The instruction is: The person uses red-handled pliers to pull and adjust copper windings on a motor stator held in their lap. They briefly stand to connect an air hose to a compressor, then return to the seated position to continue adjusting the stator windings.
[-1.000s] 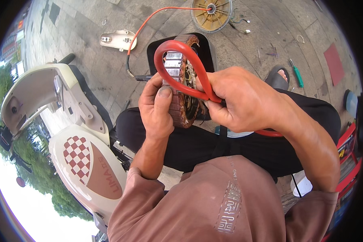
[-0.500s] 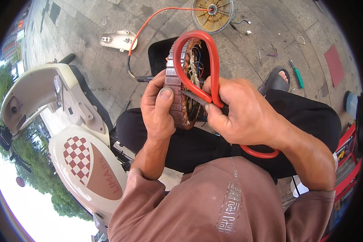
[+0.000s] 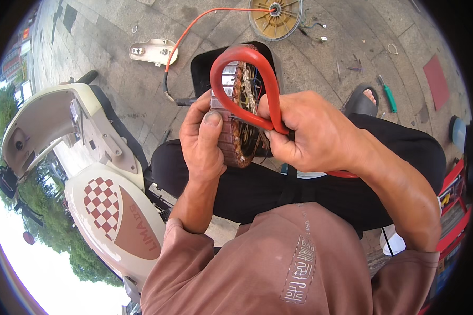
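My left hand [image 3: 204, 140] grips a ring-shaped motor stator [image 3: 230, 144] by its toothed metal rim, thumb on the outer face. Copper windings and thin wires show along the ring's inner side. Closed round a pair of scissors with big red loop handles [image 3: 271, 84] is my right hand [image 3: 318, 132], held near the pivot. One loop rises in front of the stator; the other mostly hides behind my wrist. The blades are largely covered, so I cannot tell exactly where their tips touch. The stator is held upright above my lap.
Ahead lies a round motor cover [image 3: 275, 18] with an orange cable [image 3: 192, 29]. A black bin [image 3: 201, 68] stands behind the stator, a cream plastic cover [image 3: 153, 51] left of it. A cream scooter [image 3: 102, 210] is at left; a green-handled screwdriver [image 3: 389, 98] lies right.
The red loop has shifted left across the stator and slightly down. My right hand has turned and moved up a little, hiding more of the blades and the other loop.
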`<action>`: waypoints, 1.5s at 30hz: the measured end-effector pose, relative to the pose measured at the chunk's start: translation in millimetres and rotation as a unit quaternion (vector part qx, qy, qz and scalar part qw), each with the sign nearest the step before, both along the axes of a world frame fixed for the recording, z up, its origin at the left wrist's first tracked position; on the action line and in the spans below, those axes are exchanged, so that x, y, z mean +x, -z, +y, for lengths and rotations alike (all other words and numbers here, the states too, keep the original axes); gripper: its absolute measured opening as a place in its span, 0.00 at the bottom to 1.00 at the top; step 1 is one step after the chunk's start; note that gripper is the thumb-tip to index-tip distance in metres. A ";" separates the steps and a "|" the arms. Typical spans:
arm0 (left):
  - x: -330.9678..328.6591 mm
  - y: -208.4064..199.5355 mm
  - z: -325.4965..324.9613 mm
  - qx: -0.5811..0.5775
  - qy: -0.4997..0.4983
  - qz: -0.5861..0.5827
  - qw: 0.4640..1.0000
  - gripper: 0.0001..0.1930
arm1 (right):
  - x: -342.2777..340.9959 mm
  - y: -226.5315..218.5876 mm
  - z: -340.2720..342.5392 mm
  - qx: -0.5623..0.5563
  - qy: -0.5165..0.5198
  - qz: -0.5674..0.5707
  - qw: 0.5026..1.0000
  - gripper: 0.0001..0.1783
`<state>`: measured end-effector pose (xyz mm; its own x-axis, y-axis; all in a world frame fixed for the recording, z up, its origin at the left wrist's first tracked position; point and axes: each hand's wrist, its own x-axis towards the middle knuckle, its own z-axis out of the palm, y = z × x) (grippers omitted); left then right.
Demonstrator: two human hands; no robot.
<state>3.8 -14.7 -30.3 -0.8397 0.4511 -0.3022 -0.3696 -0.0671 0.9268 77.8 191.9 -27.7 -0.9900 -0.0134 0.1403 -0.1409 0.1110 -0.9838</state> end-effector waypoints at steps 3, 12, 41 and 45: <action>1.4 -0.2 1.3 -0.004 -0.007 0.004 1.000 0.22 | -2.1 -3.6 4.7 0.006 -0.021 -0.012 1.000 0.09; 3.3 2.8 2.7 -0.002 -0.036 0.028 0.999 0.17 | -5.2 -17.4 10.4 0.047 -0.053 -0.060 0.996 0.07; 3.1 -2.0 2.6 -0.011 -0.006 0.018 1.000 0.18 | -11.0 -19.2 17.8 0.080 -0.093 -0.025 0.992 0.10; 3.2 -1.6 2.8 0.013 -0.002 0.006 1.000 0.19 | -9.8 -20.4 17.0 0.078 -0.079 -0.050 0.993 0.09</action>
